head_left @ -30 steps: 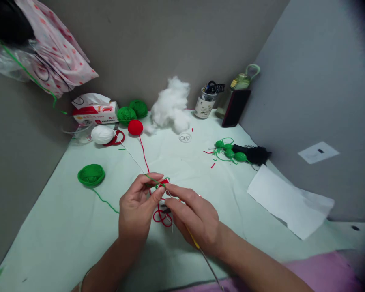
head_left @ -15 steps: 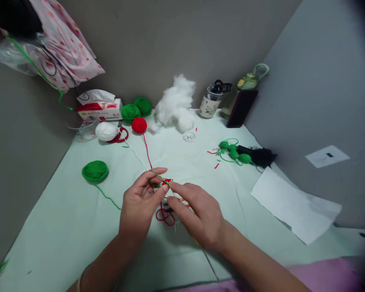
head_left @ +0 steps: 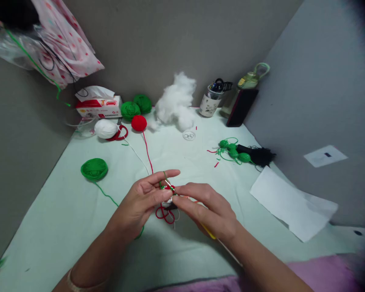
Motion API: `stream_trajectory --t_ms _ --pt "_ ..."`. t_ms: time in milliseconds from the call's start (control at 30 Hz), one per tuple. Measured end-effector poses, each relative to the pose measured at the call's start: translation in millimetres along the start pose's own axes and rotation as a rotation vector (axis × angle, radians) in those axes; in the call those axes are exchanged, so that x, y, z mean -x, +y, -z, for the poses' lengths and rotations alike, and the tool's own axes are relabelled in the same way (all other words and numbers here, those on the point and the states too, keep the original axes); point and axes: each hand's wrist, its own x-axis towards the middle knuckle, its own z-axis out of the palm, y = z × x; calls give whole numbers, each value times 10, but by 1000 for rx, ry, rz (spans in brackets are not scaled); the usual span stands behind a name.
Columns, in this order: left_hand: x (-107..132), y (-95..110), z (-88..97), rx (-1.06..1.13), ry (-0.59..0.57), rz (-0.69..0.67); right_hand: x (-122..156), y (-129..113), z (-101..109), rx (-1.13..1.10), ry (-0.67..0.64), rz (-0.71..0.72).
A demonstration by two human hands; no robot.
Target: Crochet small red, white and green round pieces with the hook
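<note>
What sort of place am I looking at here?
Probably a yarn-craft corner, perhaps at home or in a shared workspace. A cloth-covered table stands against grey walls, with a red yarn ball and a heap of white fluff on it.

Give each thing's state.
Left hand: pinching the yarn piece
Right hand: holding the hook
White ball: wound, strand trailing
Red ball: wound, strand trailing
Front green ball: wound, strand trailing
Rear green balls: wound
Tissue box: open
Scissors: partly covered, blades unclear
Fluff: loose, heaped
Cup: upright, filled
Bottle: upright, lidded
Phone: propped, screen dark
Paper: lying open
</note>
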Motion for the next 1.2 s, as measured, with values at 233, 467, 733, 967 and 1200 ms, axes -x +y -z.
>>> stream_trajectory --t_ms 233,467,733,967,1200 --pt "-52 17 123 -292 112 -101 -29 59 -13 -64 -28 -37" --pt "-86 -16 109 -709 310 -325 -32 43 -4 92 -83 72" --pt "-82 -66 130 -1102 322 -668 10 16 -30 -15 -83 -62" --pt "-70 -64 156 -1324 312 -874 30 -29 -22 -109 -71 -189" --pt "-73 -154 132 -1447 371 -1190 -113 -136 6 -710 86 -710"
